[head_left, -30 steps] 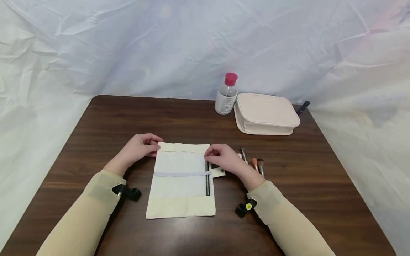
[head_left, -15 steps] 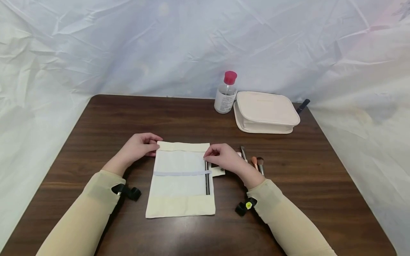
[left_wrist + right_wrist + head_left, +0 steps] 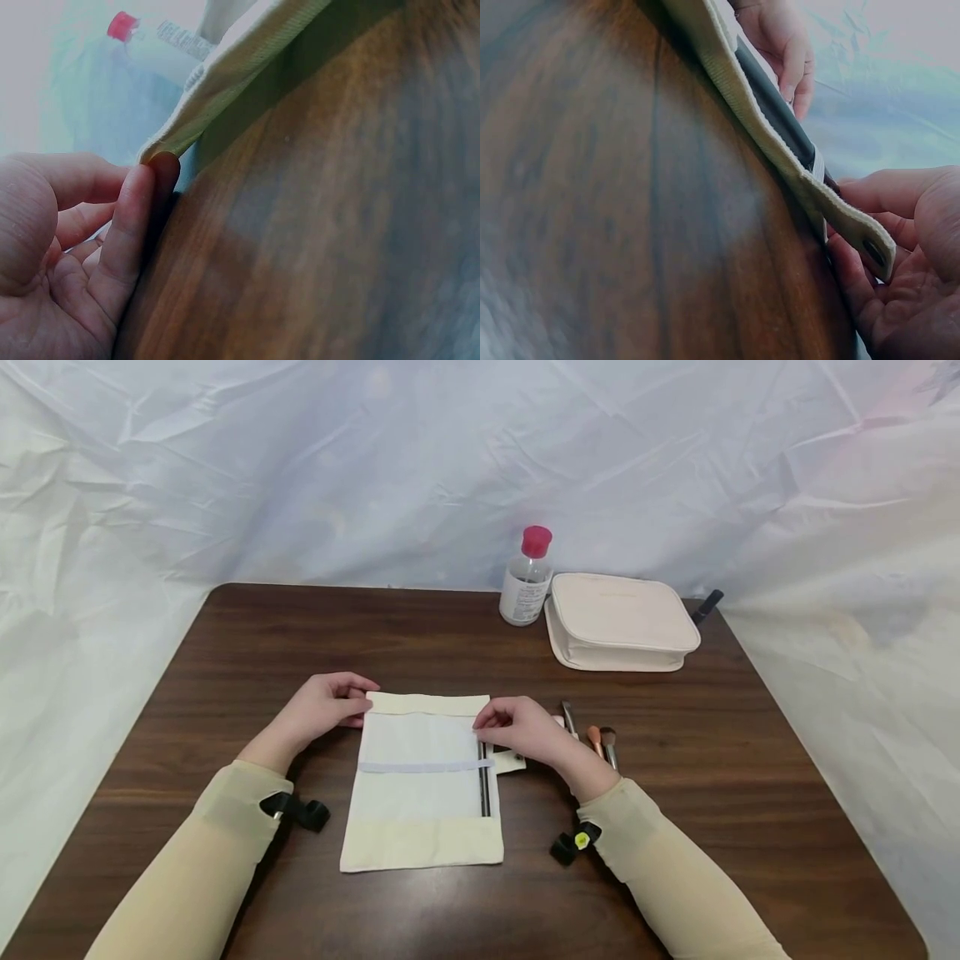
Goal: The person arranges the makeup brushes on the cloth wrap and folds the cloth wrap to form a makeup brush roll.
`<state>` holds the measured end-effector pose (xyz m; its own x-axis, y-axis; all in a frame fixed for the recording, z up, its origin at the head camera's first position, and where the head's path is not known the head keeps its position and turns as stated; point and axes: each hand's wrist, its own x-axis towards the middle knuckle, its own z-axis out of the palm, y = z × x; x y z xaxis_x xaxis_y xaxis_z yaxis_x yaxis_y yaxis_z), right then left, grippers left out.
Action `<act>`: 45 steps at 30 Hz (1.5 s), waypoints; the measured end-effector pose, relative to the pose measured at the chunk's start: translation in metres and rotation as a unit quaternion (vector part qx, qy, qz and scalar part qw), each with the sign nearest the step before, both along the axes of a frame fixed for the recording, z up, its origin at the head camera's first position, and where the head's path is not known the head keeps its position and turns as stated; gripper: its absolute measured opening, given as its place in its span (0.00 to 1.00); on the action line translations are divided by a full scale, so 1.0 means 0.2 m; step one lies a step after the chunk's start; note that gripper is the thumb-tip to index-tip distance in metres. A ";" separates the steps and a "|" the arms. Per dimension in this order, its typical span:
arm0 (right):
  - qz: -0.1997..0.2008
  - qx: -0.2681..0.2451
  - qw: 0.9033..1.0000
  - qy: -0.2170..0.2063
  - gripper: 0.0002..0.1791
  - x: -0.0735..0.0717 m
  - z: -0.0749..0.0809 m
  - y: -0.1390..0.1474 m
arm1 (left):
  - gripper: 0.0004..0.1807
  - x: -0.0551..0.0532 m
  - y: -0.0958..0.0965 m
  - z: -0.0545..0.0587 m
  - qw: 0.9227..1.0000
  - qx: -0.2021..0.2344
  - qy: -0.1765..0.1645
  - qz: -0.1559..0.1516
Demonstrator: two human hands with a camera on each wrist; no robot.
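Observation:
A cream fabric brush roll [image 3: 422, 843] lies unfolded on the table. My left hand [image 3: 322, 703] pinches its upper left corner, thumb and finger on the cloth [image 3: 169, 142]. A slim dark makeup brush [image 3: 483, 789] lies along the roll's right edge. It passes beneath the pale elastic band [image 3: 420, 767], and its lower end stops from view at the bottom pocket. My right hand [image 3: 525, 727] pinches the brush's upper end, which its fingers hide. In the right wrist view, the snap tab [image 3: 855, 221] sticks out in front of the right fingers.
Several makeup brushes [image 3: 595, 737] lie right of the roll, partly hidden behind the right hand and wrist. A pale zip pouch [image 3: 626, 614] and a clear bottle with a red cap [image 3: 525, 589] stand at the back. Beside the pouch lies a black tube [image 3: 707, 607].
My right fingers and the brush's upper end have shifted very slightly left. The left hand keeps its hold on the corner; the head view has moved a little.

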<state>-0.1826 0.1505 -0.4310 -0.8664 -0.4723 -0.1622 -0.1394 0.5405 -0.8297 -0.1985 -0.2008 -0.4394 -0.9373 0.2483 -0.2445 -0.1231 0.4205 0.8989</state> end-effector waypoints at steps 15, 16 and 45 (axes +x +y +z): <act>0.017 -0.004 1.000 0.017 0.04 0.00 -0.01 0.00 | 0.21 0.00 0.00 -0.01 1.000 0.004 0.000 -0.001; 0.017 -0.003 1.000 0.017 0.04 0.00 -0.01 0.00 | 0.21 0.00 0.00 -0.01 1.000 0.003 0.000 -0.001; 0.027 0.010 0.999 0.012 0.06 0.00 -0.02 0.01 | 0.21 0.00 0.02 -0.01 1.000 0.000 -0.005 0.002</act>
<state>-0.1818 0.1519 -0.4349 -0.8429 -0.5162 -0.1518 -0.1891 0.5483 -0.8146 -0.1976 -0.1977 -0.4410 -0.9362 0.2440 -0.2529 -0.1335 0.4190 0.8981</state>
